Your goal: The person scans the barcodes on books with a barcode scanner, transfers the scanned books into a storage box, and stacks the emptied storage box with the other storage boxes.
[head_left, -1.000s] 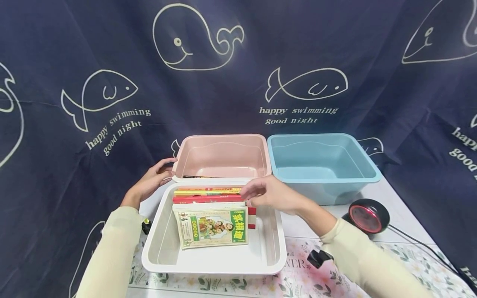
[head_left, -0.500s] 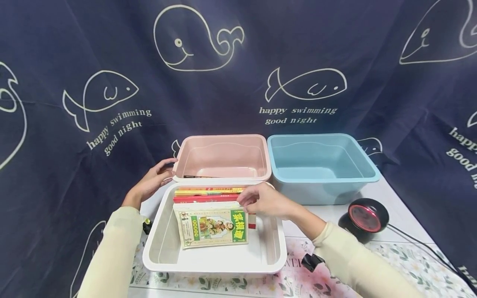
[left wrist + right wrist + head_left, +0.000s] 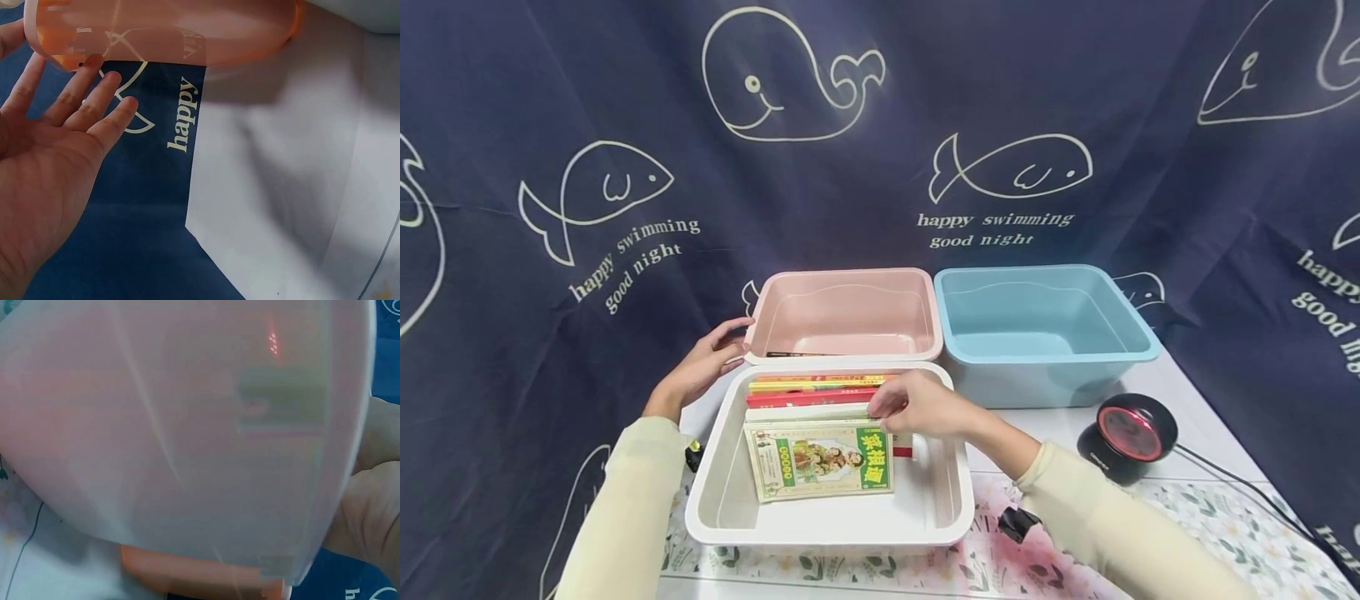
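A row of upright books stands in the white bin [image 3: 715,492], with a cream picture-cover book [image 3: 775,475] in front and red-spined books [image 3: 812,399] behind. At the front book's top right corner, my right hand [image 3: 928,404] curls its fingers and pinches the top edge. In the right wrist view, the bin's translucent wall [image 3: 156,444] covers the fingers, and only the base of the hand [image 3: 372,512] shows. My left hand [image 3: 700,367] touches the left side of the pink bin [image 3: 850,312] with extended fingers, seen palm-on in the left wrist view.
A blue bin [image 3: 1052,375] stands at the back right, next to the pink one. A thin dark-spined item [image 3: 790,355] lies at the pink bin's near side. Right of the white bin is a round black device [image 3: 1127,437] with a red-lit face and a cable.
My right hand has moved left and slightly nearer, from the books' right end to the front book's top corner. The front book now leans slightly away from those behind. The left hand stays put.
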A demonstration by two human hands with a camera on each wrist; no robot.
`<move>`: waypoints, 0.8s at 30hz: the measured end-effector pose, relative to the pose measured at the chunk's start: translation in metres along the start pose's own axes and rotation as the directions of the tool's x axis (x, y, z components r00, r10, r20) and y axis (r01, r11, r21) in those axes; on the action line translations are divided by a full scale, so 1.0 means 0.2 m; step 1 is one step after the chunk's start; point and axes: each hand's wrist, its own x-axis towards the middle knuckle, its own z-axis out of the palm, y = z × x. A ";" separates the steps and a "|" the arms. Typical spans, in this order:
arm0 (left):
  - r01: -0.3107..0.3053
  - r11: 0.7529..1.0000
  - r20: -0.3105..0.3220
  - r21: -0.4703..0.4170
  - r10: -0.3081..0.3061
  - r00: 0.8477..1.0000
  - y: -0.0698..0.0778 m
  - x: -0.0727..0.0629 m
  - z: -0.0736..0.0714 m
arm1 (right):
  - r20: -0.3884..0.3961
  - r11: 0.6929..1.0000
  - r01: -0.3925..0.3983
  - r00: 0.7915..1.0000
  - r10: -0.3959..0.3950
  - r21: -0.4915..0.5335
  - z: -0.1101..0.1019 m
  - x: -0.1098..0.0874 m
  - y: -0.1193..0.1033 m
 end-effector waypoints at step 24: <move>0.004 1.000 0.005 -0.012 -0.004 1.000 0.00 0.00 -0.01 | 0.123 0.984 -0.065 0.991 0.044 0.165 0.19 0.05 0.01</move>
